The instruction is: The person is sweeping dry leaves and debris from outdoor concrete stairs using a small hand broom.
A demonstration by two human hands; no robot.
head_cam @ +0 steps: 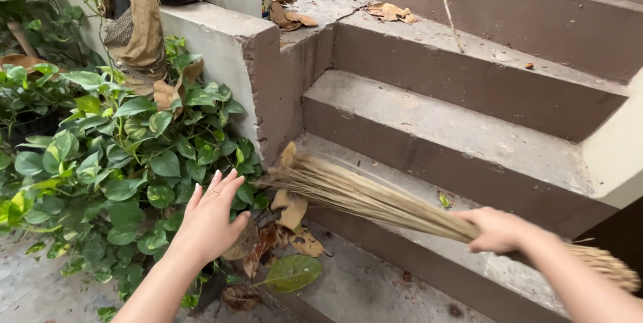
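Note:
My right hand (497,229) grips a straw broom (362,196) by its bundle, low over the bottom concrete step (429,162). The broom's bristle tips fan out to the left and touch a small pile of dry brown leaves (289,209) at the corner where the steps meet the side wall. My left hand (211,219) is flat with fingers spread, pressed against the green leafy plant (127,162) beside that corner, and it holds nothing. A ring shows on one finger.
Concrete steps (469,61) climb up to the right, with more dry leaves (388,11) on the upper ones. A low concrete wall (221,41) borders the plants. A brown cloth-like object (137,21) hangs over the wall's top left. A large green leaf (293,273) lies on the ground.

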